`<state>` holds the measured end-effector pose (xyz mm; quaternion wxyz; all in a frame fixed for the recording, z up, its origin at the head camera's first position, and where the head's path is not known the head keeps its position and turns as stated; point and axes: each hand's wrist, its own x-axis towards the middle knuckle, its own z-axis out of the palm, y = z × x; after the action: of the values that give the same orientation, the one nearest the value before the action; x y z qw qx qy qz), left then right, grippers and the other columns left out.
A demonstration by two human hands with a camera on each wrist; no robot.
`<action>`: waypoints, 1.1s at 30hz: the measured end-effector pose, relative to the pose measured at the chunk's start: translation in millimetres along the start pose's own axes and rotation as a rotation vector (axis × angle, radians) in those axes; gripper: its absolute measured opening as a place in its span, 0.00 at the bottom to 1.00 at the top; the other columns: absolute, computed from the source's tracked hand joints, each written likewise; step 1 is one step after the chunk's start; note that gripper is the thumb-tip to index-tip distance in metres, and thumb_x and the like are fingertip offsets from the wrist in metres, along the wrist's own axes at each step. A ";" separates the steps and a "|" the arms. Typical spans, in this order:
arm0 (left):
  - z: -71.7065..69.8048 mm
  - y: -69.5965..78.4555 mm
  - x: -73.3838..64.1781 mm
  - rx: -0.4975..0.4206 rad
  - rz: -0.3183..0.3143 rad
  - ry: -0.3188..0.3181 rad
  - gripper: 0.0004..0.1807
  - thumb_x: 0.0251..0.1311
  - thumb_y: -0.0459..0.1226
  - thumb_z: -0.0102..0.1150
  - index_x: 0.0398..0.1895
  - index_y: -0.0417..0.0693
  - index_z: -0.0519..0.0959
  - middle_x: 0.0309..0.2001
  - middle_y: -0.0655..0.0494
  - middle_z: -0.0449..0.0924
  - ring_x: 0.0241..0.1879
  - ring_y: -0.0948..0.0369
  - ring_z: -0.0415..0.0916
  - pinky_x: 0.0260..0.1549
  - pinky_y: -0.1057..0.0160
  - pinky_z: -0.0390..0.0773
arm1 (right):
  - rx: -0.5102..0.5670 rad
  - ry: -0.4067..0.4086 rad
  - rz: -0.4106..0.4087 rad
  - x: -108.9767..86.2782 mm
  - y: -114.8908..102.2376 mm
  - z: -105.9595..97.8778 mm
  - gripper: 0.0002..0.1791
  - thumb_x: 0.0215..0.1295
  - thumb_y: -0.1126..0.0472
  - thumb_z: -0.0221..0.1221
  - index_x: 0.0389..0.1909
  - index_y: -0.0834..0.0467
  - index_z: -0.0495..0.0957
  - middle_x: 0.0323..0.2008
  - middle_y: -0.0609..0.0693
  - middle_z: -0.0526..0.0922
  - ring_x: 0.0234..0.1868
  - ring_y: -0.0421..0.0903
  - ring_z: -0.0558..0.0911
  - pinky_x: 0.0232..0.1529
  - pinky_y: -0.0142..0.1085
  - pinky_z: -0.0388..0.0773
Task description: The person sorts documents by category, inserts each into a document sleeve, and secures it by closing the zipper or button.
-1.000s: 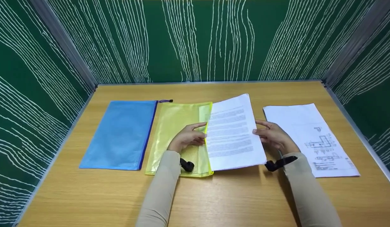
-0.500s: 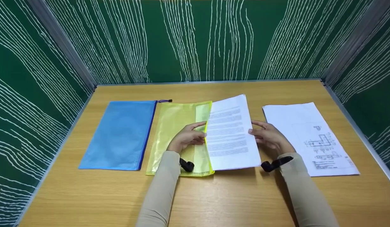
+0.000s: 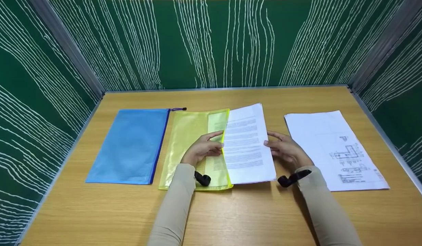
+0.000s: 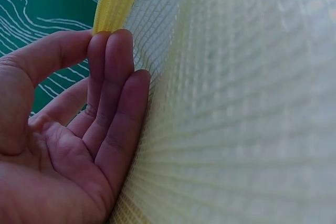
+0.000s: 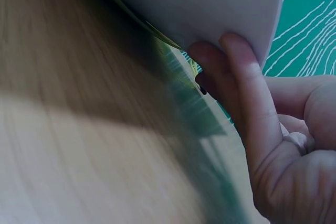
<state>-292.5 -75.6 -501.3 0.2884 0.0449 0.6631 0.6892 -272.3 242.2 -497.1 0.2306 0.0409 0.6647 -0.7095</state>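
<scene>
A yellow mesh zip pouch [image 3: 187, 136] lies on the table with its mouth toward the right. My left hand [image 3: 203, 149] pinches the pouch's yellow zip edge, which also shows between thumb and fingertips in the left wrist view [image 4: 113, 9]. A stack of printed paper [image 3: 247, 147] sits partly inside the pouch; its left part shows pale through the mesh. My right hand [image 3: 286, 148] pinches the stack's outer right edge, thumb on top and fingers beneath. In the right wrist view the fingers [image 5: 244, 72] press against the underside of the paper [image 5: 210, 3].
To the left lies a blue zip pouch [image 3: 129, 147] with a dark purple zip edge and a puller [image 3: 179, 109]. On the right a second stack of paper [image 3: 320, 136] bears technical drawings. Green walls [image 3: 197, 44] with white lines enclose the wooden table [image 3: 231, 218].
My right hand has moved left with the paper stack, so more of it now lies inside the yellow pouch. My left hand has stayed at the pouch's edge.
</scene>
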 end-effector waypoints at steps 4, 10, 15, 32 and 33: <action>0.2 -0.3 0.9 -0.012 0.004 -0.001 0.34 0.60 0.32 0.60 0.69 0.61 0.66 0.25 0.56 0.81 0.25 0.62 0.81 0.34 0.64 0.82 | 0.014 -0.015 -0.018 0.7 1.1 3.2 0.40 0.67 0.67 0.57 0.75 0.60 0.47 0.39 0.45 0.85 0.40 0.42 0.86 0.43 0.33 0.82; 1.1 0.5 2.4 -0.033 0.014 -0.010 0.34 0.60 0.31 0.60 0.70 0.60 0.65 0.25 0.56 0.81 0.26 0.62 0.80 0.33 0.64 0.82 | 0.028 -0.013 -0.017 2.4 0.1 8.6 0.41 0.67 0.67 0.57 0.75 0.61 0.47 0.39 0.46 0.85 0.40 0.42 0.86 0.43 0.33 0.82; 1.4 -0.5 2.7 -0.050 0.022 -0.016 0.35 0.60 0.31 0.60 0.70 0.60 0.65 0.24 0.56 0.81 0.25 0.62 0.80 0.33 0.63 0.81 | 0.012 -0.022 -0.012 4.6 0.4 13.2 0.40 0.67 0.66 0.57 0.75 0.60 0.47 0.40 0.47 0.84 0.40 0.43 0.86 0.43 0.33 0.82; 1.1 -3.0 1.6 -0.075 0.033 -0.002 0.34 0.59 0.32 0.61 0.69 0.61 0.67 0.23 0.56 0.80 0.25 0.61 0.80 0.35 0.63 0.81 | 0.032 -0.061 -0.010 11.5 4.5 23.4 0.39 0.67 0.65 0.57 0.74 0.64 0.48 0.38 0.47 0.85 0.38 0.43 0.86 0.42 0.33 0.83; 1.0 -3.4 1.6 -0.079 0.032 -0.003 0.34 0.59 0.32 0.61 0.69 0.61 0.67 0.23 0.56 0.80 0.25 0.61 0.80 0.35 0.63 0.82 | 0.020 -0.057 -0.005 11.5 4.9 22.9 0.39 0.67 0.64 0.57 0.74 0.64 0.49 0.38 0.47 0.86 0.38 0.43 0.86 0.41 0.33 0.83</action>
<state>-292.2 -74.2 -504.9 0.2798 0.0450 0.6342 0.7194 -275.1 216.9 -503.2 0.2474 0.0212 0.6506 -0.7176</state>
